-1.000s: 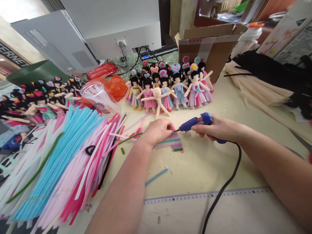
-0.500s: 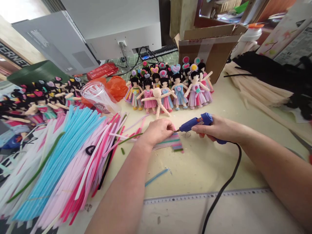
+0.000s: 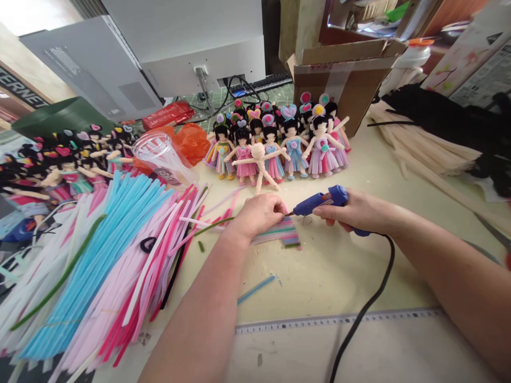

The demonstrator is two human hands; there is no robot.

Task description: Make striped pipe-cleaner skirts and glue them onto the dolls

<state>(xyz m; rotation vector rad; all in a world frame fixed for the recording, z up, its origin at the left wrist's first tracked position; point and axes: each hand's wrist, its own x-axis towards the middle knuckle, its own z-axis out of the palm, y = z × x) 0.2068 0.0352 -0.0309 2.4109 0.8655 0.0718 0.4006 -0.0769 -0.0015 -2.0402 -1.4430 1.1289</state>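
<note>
Glue gun at the coloured sticks

The right hand grips the glue gun. Its tip is just beside the left hand, whose curled fingers pinch the coloured sticks, lying flat on the table near the dolls.

The glue gun you hold is bright blue with a small orange patch on its side, and its cord is black. The short bundle at its nozzle is striped pink, green and pale blue. Your table is pale yellow. The pile of pipe cleaners runs sky blue, light pink, hot pink and white, with a few green strands. The dolls have black hair and pastel pink, blue and lilac dresses; the bare doll is cream. The box is brown.
</note>
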